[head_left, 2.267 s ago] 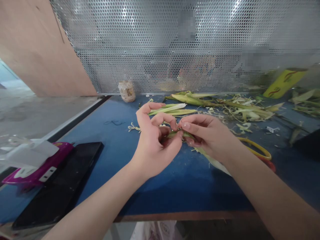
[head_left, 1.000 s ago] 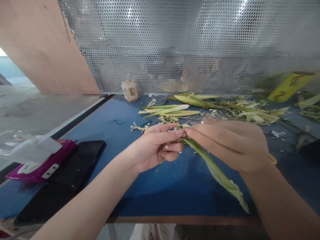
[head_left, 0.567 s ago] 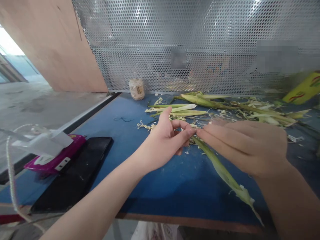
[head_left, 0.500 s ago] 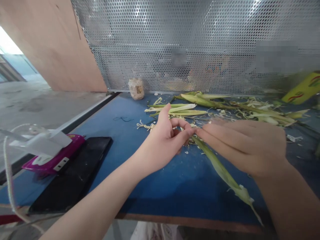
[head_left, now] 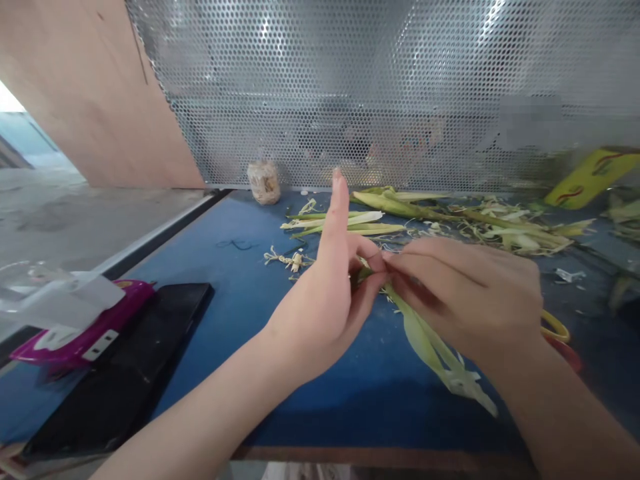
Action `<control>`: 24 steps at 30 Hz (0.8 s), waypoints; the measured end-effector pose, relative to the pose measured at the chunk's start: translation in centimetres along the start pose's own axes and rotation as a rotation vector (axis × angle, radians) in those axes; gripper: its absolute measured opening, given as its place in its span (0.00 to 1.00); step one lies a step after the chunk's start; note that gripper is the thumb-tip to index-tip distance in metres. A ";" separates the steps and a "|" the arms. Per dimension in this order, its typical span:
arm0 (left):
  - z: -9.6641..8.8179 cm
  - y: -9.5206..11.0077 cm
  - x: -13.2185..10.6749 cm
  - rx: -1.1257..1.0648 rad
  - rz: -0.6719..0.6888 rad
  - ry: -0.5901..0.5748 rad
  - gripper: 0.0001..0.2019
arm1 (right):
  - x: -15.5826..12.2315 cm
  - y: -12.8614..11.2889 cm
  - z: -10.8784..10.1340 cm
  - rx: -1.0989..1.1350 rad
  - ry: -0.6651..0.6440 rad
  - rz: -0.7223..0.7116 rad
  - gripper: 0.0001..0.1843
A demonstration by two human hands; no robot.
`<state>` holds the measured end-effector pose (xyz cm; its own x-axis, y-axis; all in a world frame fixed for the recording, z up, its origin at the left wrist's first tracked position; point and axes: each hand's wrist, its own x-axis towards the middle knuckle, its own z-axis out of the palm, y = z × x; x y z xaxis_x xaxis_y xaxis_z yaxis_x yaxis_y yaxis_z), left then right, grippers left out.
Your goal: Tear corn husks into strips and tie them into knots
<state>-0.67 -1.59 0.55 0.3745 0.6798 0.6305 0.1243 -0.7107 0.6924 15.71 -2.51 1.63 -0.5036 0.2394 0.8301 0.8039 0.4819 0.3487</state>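
Note:
My left hand (head_left: 330,280) is closed in a pinch, one digit pointing straight up, on the upper end of a pale green, husk-like leaf (head_left: 425,340). My right hand (head_left: 460,293) pinches the same end, fingertips touching those of the left. From there the leaf hangs down to the right, split into wide flaps with a whitish, ragged tip. The pinched end is mostly hidden by fingers. Just beyond my left hand lies a small knotted piece of pale plant strips (head_left: 290,260). Cut green-white leaf pieces (head_left: 370,223) lie behind the hands.
Long green stalks (head_left: 410,207) and shreds lie along the perforated metal panel (head_left: 300,80). A wrapped jar-like object (head_left: 264,182) stands at the back. Left are a black phone (head_left: 125,367) and a magenta power socket (head_left: 95,333). A yellow loop (head_left: 556,327) shows beside my right wrist.
My right hand has moved slightly left and now pinches at my left fingertips. The leaf looks more spread, its lower tip higher and further left. The view has shifted a little.

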 end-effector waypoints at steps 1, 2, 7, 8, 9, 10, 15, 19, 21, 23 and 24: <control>0.0 0.0 0.0 -0.004 0.024 -0.001 0.42 | 0.1 -0.2 0.0 0.012 0.012 0.025 0.03; -0.1 0.1 -0.1 -0.009 0.044 0.000 0.42 | 0.1 -0.4 0.0 0.027 0.024 0.052 0.03; -0.2 0.8 -0.1 0.036 0.149 0.076 0.40 | 0.4 -1.0 -0.2 0.117 0.074 0.145 0.05; -0.2 1.0 -0.1 0.042 0.173 0.103 0.40 | 0.4 -1.0 -0.3 0.125 0.083 0.151 0.05; -0.2 1.2 -0.1 0.035 0.175 0.123 0.41 | 0.4 -1.1 -0.4 0.130 0.090 0.158 0.05; -0.1 1.3 -0.1 0.011 0.141 0.131 0.41 | 0.4 -1.1 -0.4 0.134 0.094 0.165 0.06; 0.0 1.8 0.0 -0.220 -0.166 0.155 0.38 | 0.4 -1.2 -0.5 0.164 0.106 0.146 0.06; 0.1 1.8 0.1 -0.251 -0.168 0.187 0.37 | 0.4 -1.2 -0.3 0.139 0.077 0.117 0.05; 0.1 1.8 0.1 -0.248 -0.160 0.187 0.36 | 0.5 -1.3 -0.3 0.133 0.079 0.107 0.05; 0.1 1.8 0.2 -0.240 -0.167 0.186 0.36 | 0.6 -1.3 -0.3 0.135 0.085 0.095 0.05; 0.1 1.8 0.2 -0.235 -0.171 0.186 0.36 | 0.6 -1.3 -0.4 0.136 0.084 0.092 0.05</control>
<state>-0.31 -2.76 1.87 0.1896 0.8223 0.5365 -0.0520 -0.5372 0.8419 14.49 -3.30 1.83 -0.3970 0.2192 0.8913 0.7924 0.5719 0.2123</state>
